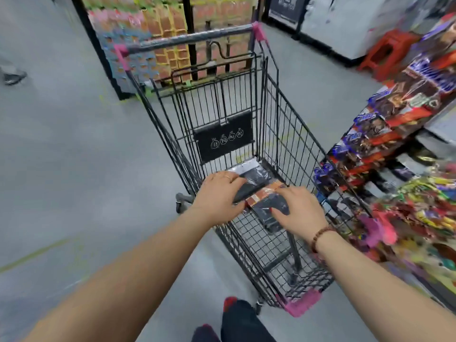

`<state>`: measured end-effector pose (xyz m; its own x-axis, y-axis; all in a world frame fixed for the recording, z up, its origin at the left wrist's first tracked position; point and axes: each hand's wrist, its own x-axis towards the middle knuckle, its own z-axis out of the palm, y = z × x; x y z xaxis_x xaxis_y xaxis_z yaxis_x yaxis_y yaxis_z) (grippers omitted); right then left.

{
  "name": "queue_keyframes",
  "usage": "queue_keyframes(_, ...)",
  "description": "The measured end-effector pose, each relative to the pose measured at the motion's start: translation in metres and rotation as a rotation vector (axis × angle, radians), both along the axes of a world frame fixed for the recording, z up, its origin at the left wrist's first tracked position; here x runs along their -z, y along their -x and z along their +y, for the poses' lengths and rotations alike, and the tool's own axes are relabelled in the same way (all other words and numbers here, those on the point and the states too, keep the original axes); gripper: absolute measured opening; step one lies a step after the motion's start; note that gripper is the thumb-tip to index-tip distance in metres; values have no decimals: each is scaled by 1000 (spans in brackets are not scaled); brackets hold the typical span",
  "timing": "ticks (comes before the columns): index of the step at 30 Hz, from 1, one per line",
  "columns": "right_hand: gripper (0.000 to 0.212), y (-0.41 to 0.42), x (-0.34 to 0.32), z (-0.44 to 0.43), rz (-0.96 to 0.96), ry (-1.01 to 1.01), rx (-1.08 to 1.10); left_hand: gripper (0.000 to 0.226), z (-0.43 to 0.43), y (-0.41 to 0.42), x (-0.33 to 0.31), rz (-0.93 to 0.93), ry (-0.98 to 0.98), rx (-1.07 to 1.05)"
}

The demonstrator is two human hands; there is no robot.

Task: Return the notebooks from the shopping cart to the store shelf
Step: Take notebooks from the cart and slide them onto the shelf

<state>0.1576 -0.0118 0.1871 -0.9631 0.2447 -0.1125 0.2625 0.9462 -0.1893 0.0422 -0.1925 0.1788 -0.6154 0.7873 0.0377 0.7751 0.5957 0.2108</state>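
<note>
Black cart (190, 40): 2 notebooks (256, 176), L hand (217, 197) + R hand (302, 211) gripping.

Uses black-coated metal wire for cart (296, 144), satin and smooth. Adds pink plastic bumpers (303, 303) at corners, matt. Carries grey handle (190, 39), dull finish, material unclear. Hangs black matt plastic flap (223, 137) with white print. Seals notebooks (259, 178) in clear glossy film with light glare; shows dark covers and one orange printed band beneath. Presents grey floor (74, 169), smooth, low sheen. Includes brown bead bracelet (320, 236), wood-like, matt, and thin gold-toned metal ring (227, 178), shiny. Shows red moulded plastic stool (387, 50), slightly glossy. Displays snack packs (370, 141) in glossy printed wrappers.
</note>
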Motion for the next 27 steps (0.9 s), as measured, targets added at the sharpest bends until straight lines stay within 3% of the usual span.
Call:
queue_keyframes(11,51,55,41,56,-32,108,259,59,83,107,25,-49,126,199)
queue_keyframes(17,14,65,64,66,-87,179,427,54,124,139,60,-107,228,334)
queue_keyframes(21,44,72,86,67,-104,221,573,50,148,158,92,-129,308,492)
queue_keyframes(27,48,96,135,57,-127,299,786,55,171,193,138,-200,380,627)
